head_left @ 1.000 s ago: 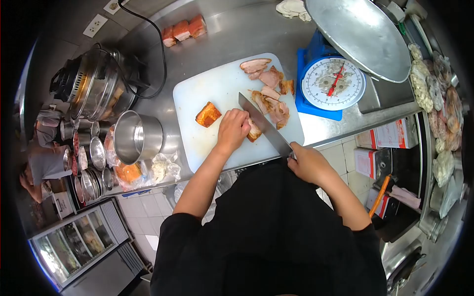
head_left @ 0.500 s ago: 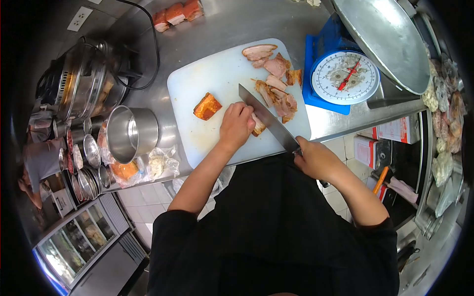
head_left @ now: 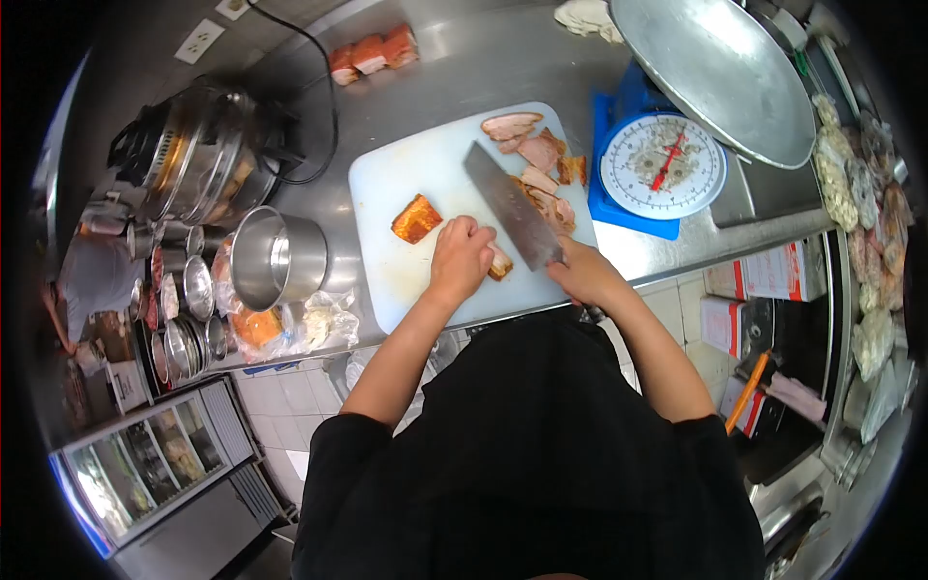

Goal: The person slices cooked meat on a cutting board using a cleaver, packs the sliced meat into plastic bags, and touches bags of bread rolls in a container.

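My right hand point(head_left: 586, 274) is wrapped round the handle of a wide-bladed knife point(head_left: 510, 205), whose blade lies over the white cutting board point(head_left: 387, 280). My left hand point(head_left: 462, 256), fingers curled, holds down a piece of meat point(head_left: 500, 263); part of that piece is hidden beneath the fingers. Left of this hand sits a browned block of roast meat point(head_left: 417, 219). Cut slices point(head_left: 541, 152) lie loosely along the board's right side, some partly behind the blade.
A blue scale point(head_left: 664, 166) with a metal pan point(head_left: 720, 72) stands to the right. On the left are a metal pot point(head_left: 277, 259), bagged food point(head_left: 259, 327) and a glass-bodied appliance point(head_left: 203, 159). Meat blocks point(head_left: 371, 55) lie at the back. Another person point(head_left: 92, 278) is at far left.
The knife has moved away from the held piece, rightward and up over the slices. My left hand stays on the meat. The camera view has shifted slightly.
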